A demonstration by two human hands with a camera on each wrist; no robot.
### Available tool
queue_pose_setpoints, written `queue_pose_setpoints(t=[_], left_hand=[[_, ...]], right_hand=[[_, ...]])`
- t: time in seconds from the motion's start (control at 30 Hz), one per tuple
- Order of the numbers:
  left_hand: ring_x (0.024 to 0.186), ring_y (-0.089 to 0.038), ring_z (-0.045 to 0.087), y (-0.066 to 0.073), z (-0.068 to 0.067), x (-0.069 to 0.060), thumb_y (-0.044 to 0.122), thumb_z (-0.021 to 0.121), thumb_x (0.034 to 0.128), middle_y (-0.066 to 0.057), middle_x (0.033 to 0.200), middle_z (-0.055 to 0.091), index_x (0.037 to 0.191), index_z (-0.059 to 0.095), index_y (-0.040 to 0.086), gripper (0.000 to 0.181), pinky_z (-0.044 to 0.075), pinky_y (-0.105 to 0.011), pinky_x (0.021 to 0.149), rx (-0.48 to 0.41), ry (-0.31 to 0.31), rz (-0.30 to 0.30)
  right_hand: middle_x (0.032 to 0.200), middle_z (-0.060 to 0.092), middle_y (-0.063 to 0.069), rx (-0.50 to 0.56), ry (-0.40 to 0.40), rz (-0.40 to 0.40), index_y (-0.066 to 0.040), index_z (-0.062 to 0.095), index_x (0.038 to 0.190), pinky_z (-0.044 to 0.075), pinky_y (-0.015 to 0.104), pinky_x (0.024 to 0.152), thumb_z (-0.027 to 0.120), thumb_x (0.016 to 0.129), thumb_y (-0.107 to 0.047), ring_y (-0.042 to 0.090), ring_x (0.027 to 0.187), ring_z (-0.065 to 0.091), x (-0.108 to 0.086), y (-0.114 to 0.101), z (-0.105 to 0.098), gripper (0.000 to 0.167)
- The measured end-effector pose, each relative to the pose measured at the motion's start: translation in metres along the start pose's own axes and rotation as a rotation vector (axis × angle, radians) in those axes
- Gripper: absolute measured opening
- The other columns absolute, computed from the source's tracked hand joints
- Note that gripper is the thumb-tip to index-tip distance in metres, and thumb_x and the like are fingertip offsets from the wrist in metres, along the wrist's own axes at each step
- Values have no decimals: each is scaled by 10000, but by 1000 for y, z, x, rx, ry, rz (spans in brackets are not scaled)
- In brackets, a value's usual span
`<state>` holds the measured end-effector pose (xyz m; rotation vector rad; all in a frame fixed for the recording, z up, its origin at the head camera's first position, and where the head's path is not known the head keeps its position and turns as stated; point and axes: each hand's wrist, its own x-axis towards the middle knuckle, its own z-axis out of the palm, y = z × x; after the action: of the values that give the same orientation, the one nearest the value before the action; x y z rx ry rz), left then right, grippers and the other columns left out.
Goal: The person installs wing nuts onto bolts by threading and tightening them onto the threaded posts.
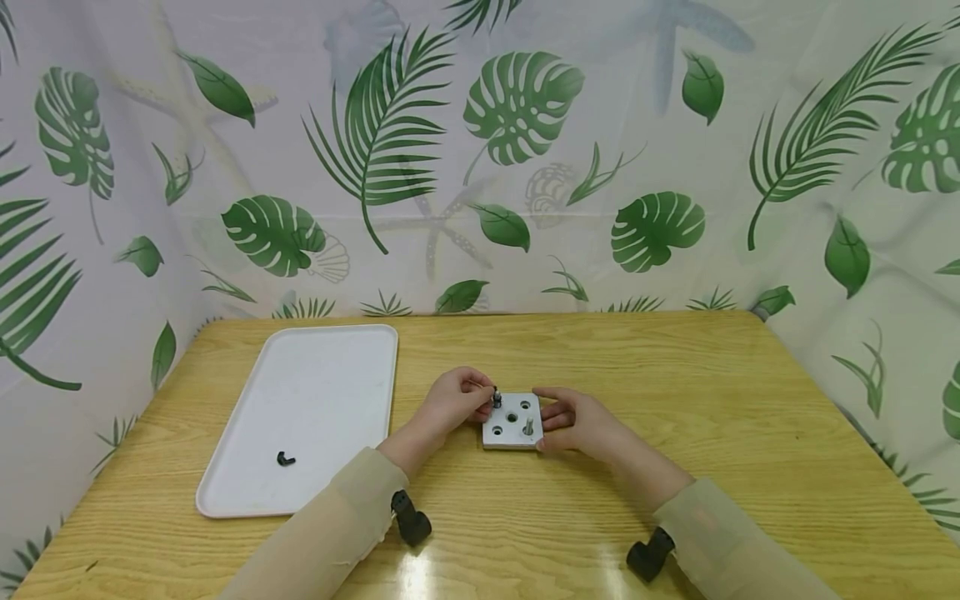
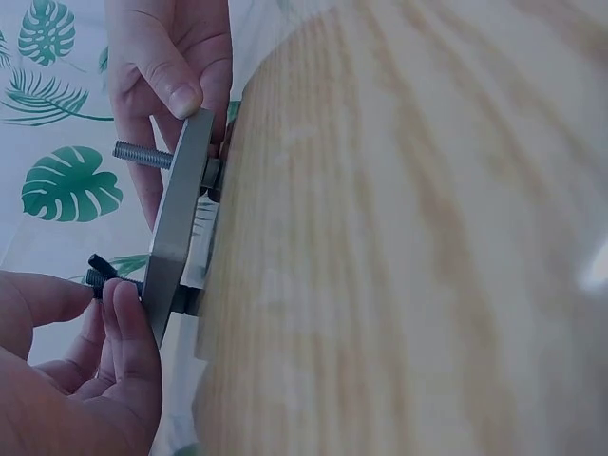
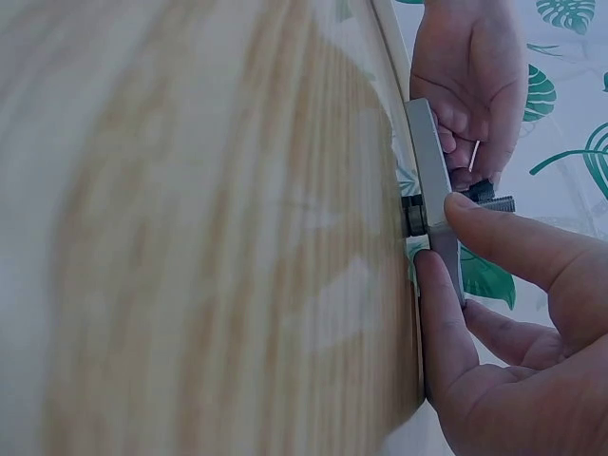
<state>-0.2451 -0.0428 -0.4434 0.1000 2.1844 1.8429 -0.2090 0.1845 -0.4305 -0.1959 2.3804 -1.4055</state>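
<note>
Holding plate (image 1: 512,430), bolt-heads (image 2: 185,300) beneath (wrist views only)

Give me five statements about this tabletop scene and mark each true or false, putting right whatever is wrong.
1. The right hand grips the edge of the metal plate. True.
2. The left hand pinches a small black piece at the plate's far left corner. True.
3. All four corners of the plate have a bolt standing up. False: only two opposite corners do, with the near right bolt and the far left bolt.
4. One black part lies on the white tray. True.
5. The tray is to the right of the plate. False: it is to the left.
</note>
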Motion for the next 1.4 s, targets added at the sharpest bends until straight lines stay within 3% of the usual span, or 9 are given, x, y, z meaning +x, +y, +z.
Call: queue_pose_setpoints(t=[0.17, 0.33, 0.57, 0.73, 0.87, 1.0, 1.17, 1.4], left_hand=[[748, -97, 650, 2, -2, -3, 149, 677, 1051, -92, 954, 717, 1145, 714, -26, 202, 631, -242, 734, 16, -28, -1], [775, -97, 632, 3, -3, -5, 78, 687, 1010, -38, 901, 669, 1125, 728, -20, 156, 611, -216, 724, 27, -56, 9], [850, -130, 624, 2, -3, -4, 62, 652, 1007, -130, 1081, 713, 1176, 729, -32, 208, 607, -236, 766, 39, -47, -15], [813, -122, 646, 0, -2, -1, 73, 654, 1018, -104, 972, 708, 1181, 700, -41, 204, 625, -260, 752, 40, -27, -4], [775, -122, 660, -1, -1, 0, 59, 673, 1024, -77, 878, 676, 1094, 639, -24, 114, 643, -282, 745, 10, -9, -9], [768, -122, 659, -1, -2, 0, 53, 653, 1045, -87, 882, 686, 1041, 633, -14, 70, 647, -284, 751, -1, -6, -17], [762, -109, 652, -1, -1, 0, 95, 628, 1065, -93, 910, 706, 1113, 684, -52, 164, 642, -272, 750, 10, -12, -10], [747, -103, 634, 1, -3, -2, 134, 746, 1002, -34, 881, 668, 1119, 708, -21, 198, 616, -232, 733, 19, -31, -18]], right_hand=[[1350, 622, 270, -2, -4, -8, 34, 407, 1597, 579, 261, 868, 831, 881, 21, 296, 1166, 664, 0, 0, 0, 832], [1356, 624, 275, 2, -8, -12, 38, 403, 1597, 580, 254, 867, 831, 883, 16, 298, 1168, 669, 0, 1, -1, 833], [1347, 629, 276, 4, -6, -18, 44, 406, 1594, 577, 245, 856, 830, 878, 24, 287, 1157, 675, 0, 2, -1, 832], [1342, 629, 275, 4, -6, -16, 44, 404, 1595, 576, 245, 852, 831, 875, 29, 287, 1156, 673, 0, 1, 0, 837], [1340, 625, 265, 10, -1, -4, 33, 407, 1597, 566, 239, 837, 830, 874, 35, 284, 1154, 664, 0, 2, 0, 838], [1338, 626, 264, 12, 4, -2, 31, 409, 1598, 562, 236, 829, 831, 873, 38, 282, 1150, 662, 1, 2, 0, 838], [1335, 627, 266, 14, 5, -6, 33, 409, 1596, 565, 243, 835, 832, 871, 38, 284, 1146, 663, 1, 3, 1, 840], [1345, 632, 271, 0, 1, -9, 37, 406, 1596, 576, 252, 853, 833, 878, 22, 300, 1164, 668, 1, 1, 0, 836]])
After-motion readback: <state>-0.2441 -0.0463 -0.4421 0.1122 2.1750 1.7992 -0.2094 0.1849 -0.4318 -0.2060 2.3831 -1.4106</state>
